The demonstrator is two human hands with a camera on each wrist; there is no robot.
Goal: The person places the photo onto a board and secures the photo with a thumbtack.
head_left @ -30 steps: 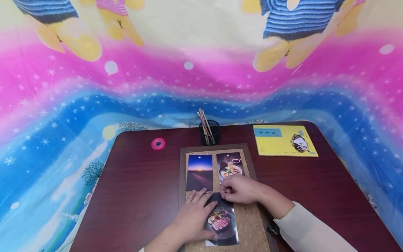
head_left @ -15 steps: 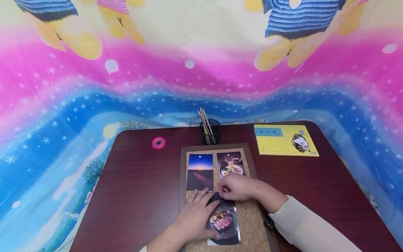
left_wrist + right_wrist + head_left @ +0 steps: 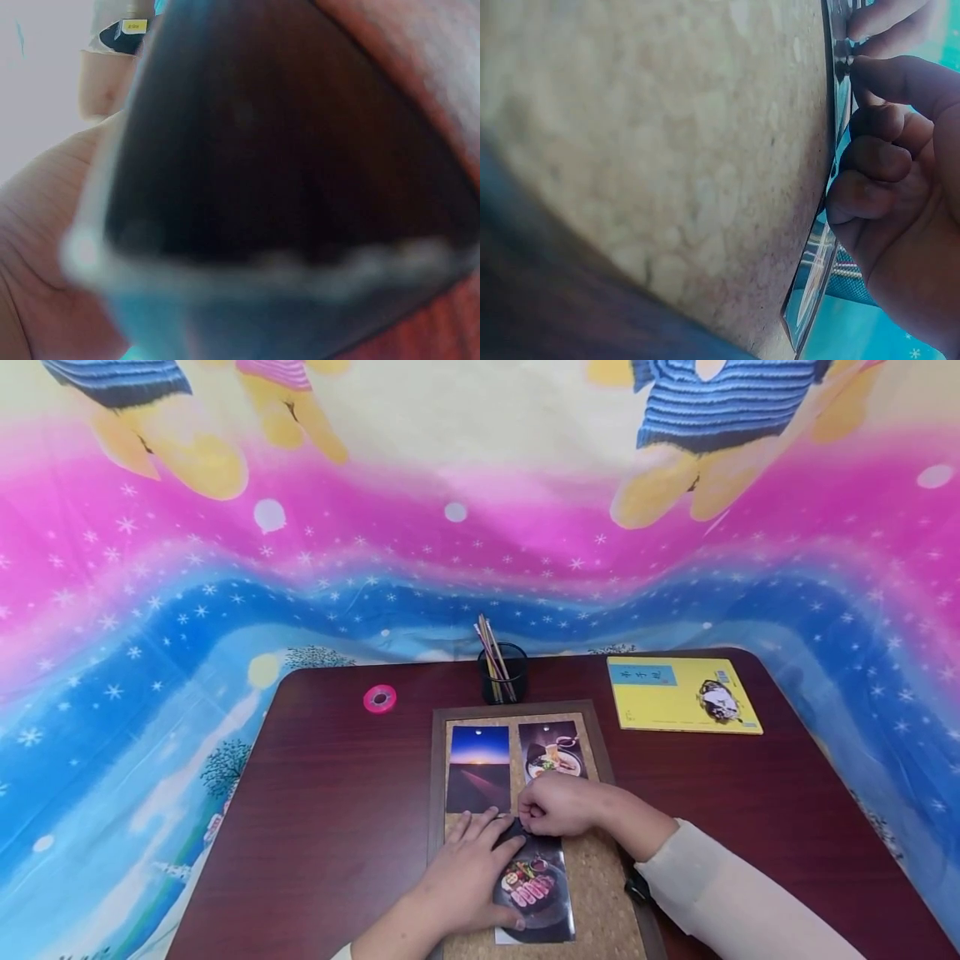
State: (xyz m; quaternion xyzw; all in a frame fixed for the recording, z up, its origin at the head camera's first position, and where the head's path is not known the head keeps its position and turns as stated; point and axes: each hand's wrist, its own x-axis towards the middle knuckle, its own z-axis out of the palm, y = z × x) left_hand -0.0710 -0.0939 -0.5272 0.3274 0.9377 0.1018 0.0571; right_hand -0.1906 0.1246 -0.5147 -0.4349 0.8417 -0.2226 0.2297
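A cork board point(image 3: 600, 893) with a dark wooden frame lies on the table. My left hand point(image 3: 467, 881) rests with spread fingers on a photo of sliced meat point(image 3: 551, 918), covering its left side. At that photo's top edge my right hand point(image 3: 561, 804) has its fingers curled, thumb and forefinger close together. The right wrist view shows a small shiny thumbtack point(image 3: 844, 67) at the right fingertips, against the photo. Above are a sunset photo point(image 3: 480, 777) and a noodle bowl photo point(image 3: 553, 756), each with a tack at its top. The left wrist view is mostly blocked by a dark blurred shape.
A black mesh pen cup point(image 3: 504, 677) with several pencils stands behind the board. To its left lies a pink tape roll point(image 3: 380, 698); at the back right, a yellow book point(image 3: 675, 693). A printed curtain point(image 3: 420, 585) hangs behind the table point(image 3: 322, 793).
My right hand has shifted slightly left along the top edge of the meat photo, its fingers curling in more. The left hand stays on the photo.
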